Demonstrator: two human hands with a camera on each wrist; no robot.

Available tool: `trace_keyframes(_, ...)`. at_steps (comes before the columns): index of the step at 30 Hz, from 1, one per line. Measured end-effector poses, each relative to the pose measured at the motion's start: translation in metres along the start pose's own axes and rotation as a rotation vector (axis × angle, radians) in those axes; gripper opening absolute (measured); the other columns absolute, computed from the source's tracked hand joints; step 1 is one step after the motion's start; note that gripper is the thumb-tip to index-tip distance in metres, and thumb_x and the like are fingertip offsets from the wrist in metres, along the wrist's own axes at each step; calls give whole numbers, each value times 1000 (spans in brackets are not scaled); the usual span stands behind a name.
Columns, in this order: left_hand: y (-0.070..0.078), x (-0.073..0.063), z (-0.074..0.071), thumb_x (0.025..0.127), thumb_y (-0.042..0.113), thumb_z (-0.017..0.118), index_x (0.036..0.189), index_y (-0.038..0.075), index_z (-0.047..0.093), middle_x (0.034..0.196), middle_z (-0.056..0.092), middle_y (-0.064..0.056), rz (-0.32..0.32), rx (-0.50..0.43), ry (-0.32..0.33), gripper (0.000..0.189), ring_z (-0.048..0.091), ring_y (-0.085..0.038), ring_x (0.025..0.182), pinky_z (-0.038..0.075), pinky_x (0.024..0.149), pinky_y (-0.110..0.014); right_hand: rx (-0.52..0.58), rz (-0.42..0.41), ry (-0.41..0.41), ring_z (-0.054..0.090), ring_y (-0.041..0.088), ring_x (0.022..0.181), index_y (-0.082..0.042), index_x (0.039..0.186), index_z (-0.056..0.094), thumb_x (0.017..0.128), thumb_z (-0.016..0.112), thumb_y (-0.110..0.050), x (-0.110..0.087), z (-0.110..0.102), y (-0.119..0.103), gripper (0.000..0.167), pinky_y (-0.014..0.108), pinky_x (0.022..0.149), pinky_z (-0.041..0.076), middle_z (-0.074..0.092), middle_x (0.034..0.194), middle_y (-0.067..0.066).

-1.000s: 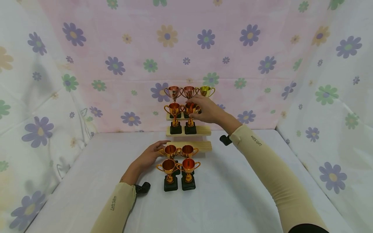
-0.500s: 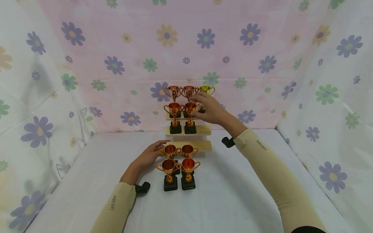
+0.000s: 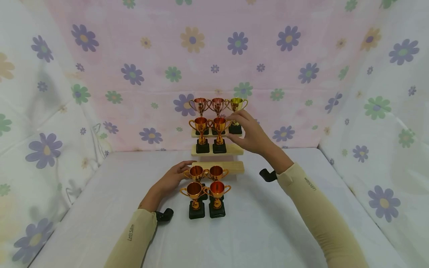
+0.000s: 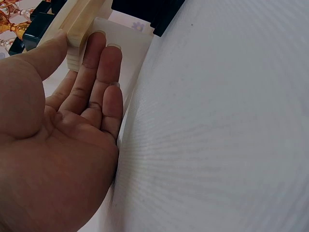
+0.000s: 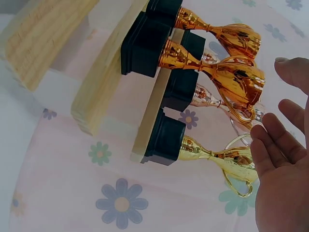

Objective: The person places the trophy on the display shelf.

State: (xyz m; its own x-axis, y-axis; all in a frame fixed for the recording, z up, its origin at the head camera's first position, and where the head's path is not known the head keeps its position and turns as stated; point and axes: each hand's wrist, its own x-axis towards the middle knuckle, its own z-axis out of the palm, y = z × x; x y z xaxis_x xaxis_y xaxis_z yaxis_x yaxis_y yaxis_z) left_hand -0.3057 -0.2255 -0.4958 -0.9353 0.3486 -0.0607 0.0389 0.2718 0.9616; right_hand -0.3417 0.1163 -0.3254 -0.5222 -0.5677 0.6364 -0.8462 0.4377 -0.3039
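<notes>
My left hand [image 3: 169,181] grips the left end of the lowest board of a tiered wooden stand [image 3: 231,167]. In the left wrist view, its thumb [image 4: 50,53] lies on one side of the board's end, its fingers on the other. My right hand [image 3: 253,134], fingers relaxed and holding nothing, is just right of an orange-gold trophy cup [image 3: 219,125] on the middle board. A matching trophy cup [image 3: 201,125] stands left of it. On the top board are two rose-gold trophy cups [image 3: 200,105] and a yellow-gold trophy cup [image 5: 231,162], partly behind the right fingers.
Several orange-gold trophy cups [image 3: 194,190] on black bases stand in front of the stand, close beside the left hand. White cloth [image 3: 268,230] covers the table. Flowered fabric [image 3: 214,44] hangs at the back and both sides.
My right hand has let go of the right orange-gold trophy cup on the middle board and drawn back to the right. My left hand has stayed in place.
</notes>
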Motion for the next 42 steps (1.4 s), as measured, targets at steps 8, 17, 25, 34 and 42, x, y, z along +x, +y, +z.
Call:
trace_keyframes(8,3,1,0,109,16,57,159,21,46,138,68,-9,14,40,11,52,55,-31,138,24,125,-62,19,-16,92,57,30,129,-4,136,65,92,83,-13,-28,7,-6,48,51,110,47,61,136,13)
trace_keyframes(17,2,2,0,108,15,57,160,19,45,140,67,-11,4,39,11,53,57,-31,136,25,125,-61,112,-41,108,62,26,119,-8,133,67,92,83,-10,-50,18,-16,44,50,102,52,67,131,10)
trace_keyframes(25,-1,1,2,109,17,58,160,21,46,139,67,-9,-1,29,8,52,56,-30,137,23,125,-62,239,-68,58,66,23,117,-10,136,67,92,83,-7,-64,29,-19,47,45,100,56,67,132,9)
trace_keyframes(34,0,0,1,109,15,57,160,19,46,137,67,-10,6,12,10,53,56,-30,136,25,125,-60,325,-53,-105,67,22,116,-10,140,65,92,84,-13,-65,41,-23,51,46,99,57,67,127,10)
trace_keyframes(42,0,0,0,109,13,57,161,14,43,140,66,-14,18,2,-4,55,56,-33,136,25,125,-60,361,2,-238,65,18,119,-14,141,64,92,86,-21,-66,51,-23,54,41,103,55,66,129,0)
